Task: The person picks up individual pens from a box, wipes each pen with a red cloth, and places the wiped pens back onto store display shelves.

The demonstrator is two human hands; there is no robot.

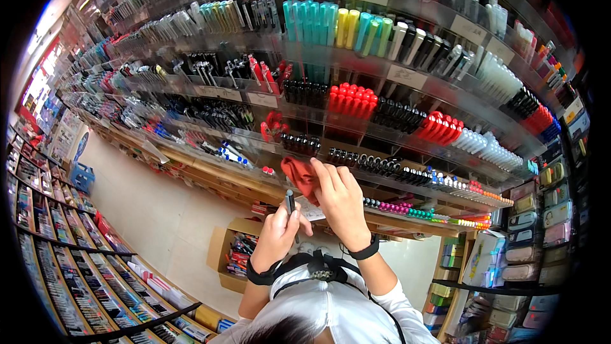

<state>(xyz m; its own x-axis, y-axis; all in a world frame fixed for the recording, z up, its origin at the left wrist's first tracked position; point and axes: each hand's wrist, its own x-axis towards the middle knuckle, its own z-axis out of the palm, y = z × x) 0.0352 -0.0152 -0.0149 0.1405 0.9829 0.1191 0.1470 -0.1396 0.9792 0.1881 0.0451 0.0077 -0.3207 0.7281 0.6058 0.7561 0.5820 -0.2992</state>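
My left hand (281, 229) is closed around a dark pen (290, 201), which stands roughly upright with its grey end up. My right hand (340, 201), to the right and a little higher, grips a reddish-brown cloth (301, 175) between thumb and fingers. The cloth hangs at the front of a clear pen rack, just below a group of black pens (300, 143). A white paper or pad with markings (310, 208) shows between the hands, partly hidden by them. Red-capped pens (353, 100) stand in a tier above.
Tiered clear acrylic racks (229, 91) full of pens curve across the front. An open cardboard box (226, 267) of pens sits on the floor at lower left. Another pen display (86, 286) lines the left, a blue plastic basket (82, 177) stands beyond, and pencil cases (522, 236) hang at right.
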